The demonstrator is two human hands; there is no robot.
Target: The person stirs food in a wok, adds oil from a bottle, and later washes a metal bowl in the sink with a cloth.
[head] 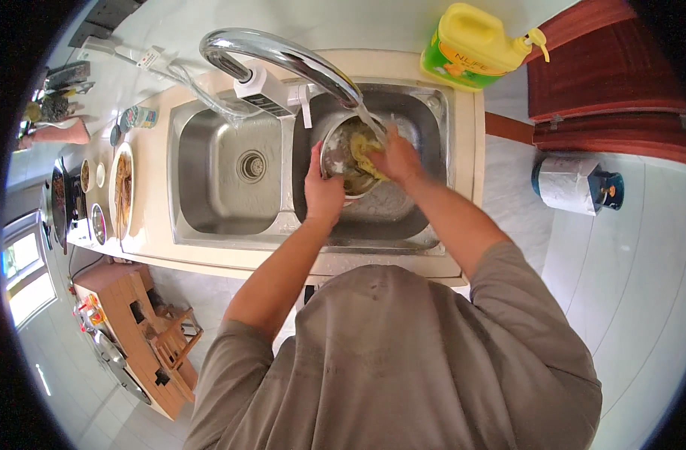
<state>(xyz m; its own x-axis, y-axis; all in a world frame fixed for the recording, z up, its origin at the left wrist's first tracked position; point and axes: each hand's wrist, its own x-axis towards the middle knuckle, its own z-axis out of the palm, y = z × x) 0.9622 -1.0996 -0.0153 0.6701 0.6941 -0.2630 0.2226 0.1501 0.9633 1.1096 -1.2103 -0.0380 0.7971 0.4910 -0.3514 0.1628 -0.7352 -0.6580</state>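
Note:
In the right basin of a steel double sink (315,243), my left hand (324,194) grips the rim of a round metal bowl (336,154). My right hand (400,157) holds a yellow cloth (365,154) against the inside of the bowl. Water (371,120) runs from the curved chrome faucet (298,53) down beside my right hand into the bowl. Whitish suds cling to the bowl's inner wall. The fingertips of my right hand are partly hidden by the water and blur.
A yellow pump jug of dish soap (466,48) stands at the counter's back right corner. The left basin (225,197) has a drain (253,166). On the left counter lie an oval plate of food (122,185) and a small metal bowl (98,224). A gas cylinder (604,190) stands on the right.

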